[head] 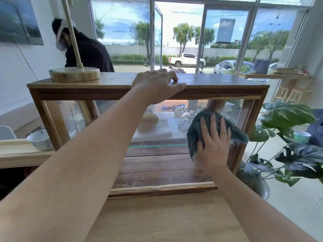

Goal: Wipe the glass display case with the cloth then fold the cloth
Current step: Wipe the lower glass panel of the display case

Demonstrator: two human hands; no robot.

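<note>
The glass display case is a long box with a dark wooden frame, a plank top and clear panes, standing on a pale wooden table. The cloth is dark grey-green, crumpled and soft, lying against the front pane at about 3 o'clock of the case, near the right post. The right hand lies flat on the cloth with all 5 fingers spread and straight, pressing it to the glass. The left hand rests on the plank top at 12 o'clock, fingers relaxed on the wood and the thumb stretched along the front edge.

Inside the case, behind the glass, stand a tan woven dome and a cut-glass cloche just beside the cloth; a white piece behind them is too blurred to name, perhaps a figurine.

On the top at 10 o'clock sits the round wooden base of a lamp. At 9 o'clock a blue-and-white bowl stands on a pale ledge. At 3 o'clock a large-leaved plant crowds the case's right end. Another person in dark clothes bends behind the case at 11 o'clock.
</note>
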